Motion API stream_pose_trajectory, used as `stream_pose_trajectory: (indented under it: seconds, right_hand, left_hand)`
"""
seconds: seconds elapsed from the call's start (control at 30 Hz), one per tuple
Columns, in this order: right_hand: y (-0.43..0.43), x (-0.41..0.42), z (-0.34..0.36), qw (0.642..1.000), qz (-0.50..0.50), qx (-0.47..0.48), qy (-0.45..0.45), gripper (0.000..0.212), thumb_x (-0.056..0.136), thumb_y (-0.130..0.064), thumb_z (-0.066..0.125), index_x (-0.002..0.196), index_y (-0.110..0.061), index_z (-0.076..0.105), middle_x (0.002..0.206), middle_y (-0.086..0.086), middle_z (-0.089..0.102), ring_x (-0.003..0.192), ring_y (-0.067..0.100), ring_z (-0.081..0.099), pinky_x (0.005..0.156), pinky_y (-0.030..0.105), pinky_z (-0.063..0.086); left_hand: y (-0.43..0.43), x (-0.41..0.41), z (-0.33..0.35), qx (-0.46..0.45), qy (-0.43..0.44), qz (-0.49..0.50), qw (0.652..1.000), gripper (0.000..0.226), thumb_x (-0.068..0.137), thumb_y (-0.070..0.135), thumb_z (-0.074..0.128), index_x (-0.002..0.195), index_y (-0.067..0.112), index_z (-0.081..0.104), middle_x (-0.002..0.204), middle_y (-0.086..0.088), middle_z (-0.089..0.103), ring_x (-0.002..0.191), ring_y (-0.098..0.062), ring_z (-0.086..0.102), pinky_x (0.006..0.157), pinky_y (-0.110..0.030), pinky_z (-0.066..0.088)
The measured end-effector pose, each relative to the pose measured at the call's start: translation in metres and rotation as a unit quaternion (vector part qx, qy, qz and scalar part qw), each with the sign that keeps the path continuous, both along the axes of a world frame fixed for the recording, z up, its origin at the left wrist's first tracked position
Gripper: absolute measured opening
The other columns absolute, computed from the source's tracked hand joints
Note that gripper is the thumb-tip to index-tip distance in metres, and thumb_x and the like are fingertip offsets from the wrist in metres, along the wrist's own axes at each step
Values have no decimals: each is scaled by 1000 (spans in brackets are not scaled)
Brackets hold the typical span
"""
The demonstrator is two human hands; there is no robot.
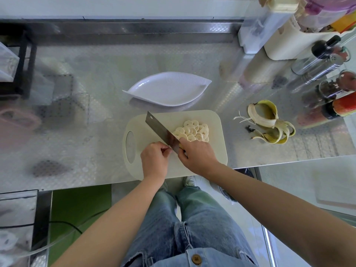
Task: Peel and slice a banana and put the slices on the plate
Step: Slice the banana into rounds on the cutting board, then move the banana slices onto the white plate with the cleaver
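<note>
**Risk: fingertips at the blade edge**

Left hand (155, 160) is curled, fingertips pinched right against the knife (159, 130) blade; can't tell what they hold, if anything. Right hand (196, 155) grips the handle. A blade slip would nick those fingers. Banana slices (192, 132) sit piled on the cutting board (213, 120), none on the plate (169, 89) just beyond. A careless scoop could scatter them onto the counter (96, 74).

Can't see the knife (158, 128) handle, buried under the right hand (196, 153). Can't tell whether fingertips of the left hand (154, 160) pinch anything — too small. Cropped at the right edge: jars (345, 106). Blurred at far left: pinkish clutter (21, 118).
</note>
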State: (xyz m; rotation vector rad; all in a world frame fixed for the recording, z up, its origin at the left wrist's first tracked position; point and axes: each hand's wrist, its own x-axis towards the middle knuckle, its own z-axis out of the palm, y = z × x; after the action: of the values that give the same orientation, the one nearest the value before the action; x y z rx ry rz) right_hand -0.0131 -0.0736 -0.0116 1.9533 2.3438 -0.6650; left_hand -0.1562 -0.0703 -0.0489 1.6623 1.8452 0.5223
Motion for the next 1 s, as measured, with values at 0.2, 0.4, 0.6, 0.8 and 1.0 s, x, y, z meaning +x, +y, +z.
stream_pose_trajectory:
  seconds: [0.2, 0.4, 0.6, 0.8, 1.0]
  right_hand:
    - [-2, -3, -6, 1000, -12, -1, 7, 21, 97, -33, 37, 83, -17, 38, 63, 1, 43, 56, 26, 44, 54, 30, 31]
    - [1, 1, 0, 999, -13, -15, 26, 24, 97, -34, 38, 80, -17, 36, 58, -2, 39, 56, 24, 42, 55, 30, 31]
    - [2, 19, 15, 994, -80, 2, 74, 23, 93, -33, 45, 81, -15, 45, 64, 3, 53, 58, 27, 47, 54, 31, 30]
    - [7, 33, 27, 990, -116, 22, 77, 26, 93, -38, 45, 81, -14, 44, 58, 0, 49, 56, 26, 48, 50, 30, 28]
    - [5, 34, 37, 993, -84, 83, -6, 14, 89, -24, 45, 80, -17, 36, 64, 4, 54, 56, 28, 42, 46, 28, 18]
  left_hand:
    - [1, -2, -1, -7, 0, 1, 1000, 12, 85, 22, 71, 87, 11, 75, 85, -4, 72, 77, -20, 63, 64, -22, 32]
    - [3, -4, -3, -4, -2, -2, 1000, 10, 85, 23, 71, 89, 14, 72, 85, -2, 68, 68, -10, 52, 65, -21, 34]
    - [7, -2, -2, 3, 2, -19, 1000, 11, 81, 26, 74, 84, 15, 71, 81, 0, 69, 67, -12, 58, 65, -22, 39]
    - [11, -6, 3, -28, 14, -24, 999, 24, 81, 32, 74, 94, 12, 68, 85, 1, 68, 74, -14, 59, 67, -23, 38]
    - [21, 13, 41, -130, -221, 58, 965, 48, 98, 48, 42, 84, 7, 63, 64, -4, 64, 54, -22, 56, 55, -27, 39]
